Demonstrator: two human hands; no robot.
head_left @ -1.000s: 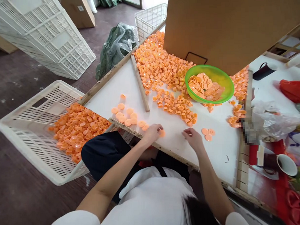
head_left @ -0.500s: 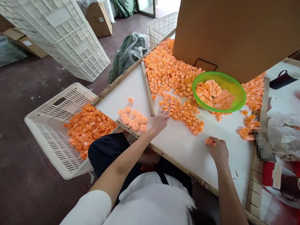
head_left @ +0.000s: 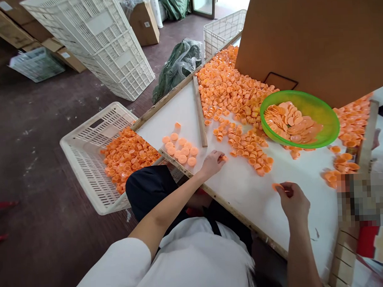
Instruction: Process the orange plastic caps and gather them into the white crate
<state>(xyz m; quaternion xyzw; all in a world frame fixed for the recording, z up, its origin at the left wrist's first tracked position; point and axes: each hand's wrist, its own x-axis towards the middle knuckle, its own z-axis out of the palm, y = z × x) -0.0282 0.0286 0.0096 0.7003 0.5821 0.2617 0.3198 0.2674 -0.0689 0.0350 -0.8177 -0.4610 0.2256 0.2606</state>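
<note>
My left hand (head_left: pixel 212 163) is pinched on a small orange plastic cup (head_left: pixel 223 158), just above the white tabletop (head_left: pixel 243 192). Between the thumb and fingers of my right hand (head_left: pixel 294 202) is a thin orange disc (head_left: pixel 277 186), apart from the cup. A loose group of orange cups (head_left: pixel 246 145) lies between and beyond my hands, spreading from a larger heap. Flat orange discs (head_left: pixel 299 121) fill part of a green bowl (head_left: pixel 332 132). To the left of my left hand, several closed round orange pieces (head_left: pixel 182 152) rest near the table edge.
A white crate (head_left: pixel 86 176) of orange pieces stands at the table's left edge. Wooden strips (head_left: pixel 200 111) divide the tabletop. A big cardboard sheet (head_left: pixel 307 43) rises behind the bowl. Stacked white crates (head_left: pixel 103 46) and a green sack (head_left: pixel 176 68) stand on the floor.
My left hand has drawn back from the cup pile with one cup in its fingers. My right hand's grip on the disc has shifted, showing more of it. The view has swung left.
</note>
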